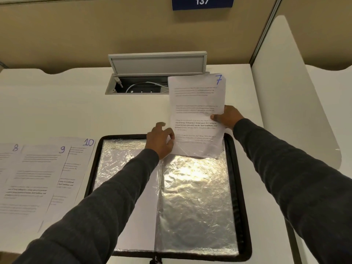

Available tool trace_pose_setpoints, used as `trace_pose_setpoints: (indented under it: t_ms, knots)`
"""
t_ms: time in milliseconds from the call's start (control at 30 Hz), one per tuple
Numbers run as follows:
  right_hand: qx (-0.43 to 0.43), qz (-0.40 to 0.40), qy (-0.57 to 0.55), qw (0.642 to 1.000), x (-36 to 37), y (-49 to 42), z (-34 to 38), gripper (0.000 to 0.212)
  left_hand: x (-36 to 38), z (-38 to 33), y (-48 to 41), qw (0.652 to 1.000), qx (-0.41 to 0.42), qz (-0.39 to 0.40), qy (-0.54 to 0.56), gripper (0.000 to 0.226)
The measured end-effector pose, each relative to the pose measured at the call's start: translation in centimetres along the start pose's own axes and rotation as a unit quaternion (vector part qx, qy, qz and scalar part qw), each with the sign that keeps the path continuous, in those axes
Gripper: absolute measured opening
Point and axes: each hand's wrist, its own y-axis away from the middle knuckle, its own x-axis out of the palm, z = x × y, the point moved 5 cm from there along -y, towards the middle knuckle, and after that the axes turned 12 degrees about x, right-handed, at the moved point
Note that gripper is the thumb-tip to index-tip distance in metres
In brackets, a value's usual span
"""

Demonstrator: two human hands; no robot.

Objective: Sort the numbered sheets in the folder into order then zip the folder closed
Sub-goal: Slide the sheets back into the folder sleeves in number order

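— While sheet 7 (197, 111) stands with its lower end in the right sleeve (194, 197), who's holding it?
— The right hand (227, 116) pinches its right edge; the left hand (160, 141) pinches the sleeve's top lip. The folder (245, 216) lies open, sheet 8 (11, 168), sheet 9 (38, 178) and sheet 10 (76, 168) overlapping beside its left edge, the partition (295, 111) close on its right.

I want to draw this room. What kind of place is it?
Probably an office or study cubicle: a white desk with beige partition walls, a pop-up cable box and a sign reading 137.
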Motion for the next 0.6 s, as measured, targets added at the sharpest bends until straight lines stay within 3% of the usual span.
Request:
trace_pose_setpoints:
  t_ms: [133, 300, 500, 600]
  knots:
    - [0.004, 0.058, 0.081, 0.995, 1.4, 0.1, 0.3, 0.044, 0.3, -0.5, 0.1, 0.999, 0.031, -0.021, -0.035, 0.012]
    - [0.054, 0.134, 0.139, 0.98, 2.6, 0.6, -0.5, 0.037, 0.6, -0.6, -0.5, 0.999, 0.008, -0.005, -0.052, 0.016]
    - [0.043, 0.129, 0.119, 0.984, 2.5, 1.3, -1.4, 0.043, -0.3, -1.4, -3.6, 0.999, -0.007, -0.015, -0.047, 0.074]
    - [0.031, 0.137, 0.11, 0.984, 2.6, 2.1, -2.0, 0.04, -1.4, -2.8, -7.0, 0.998, 0.013, -0.015, -0.057, 0.085]
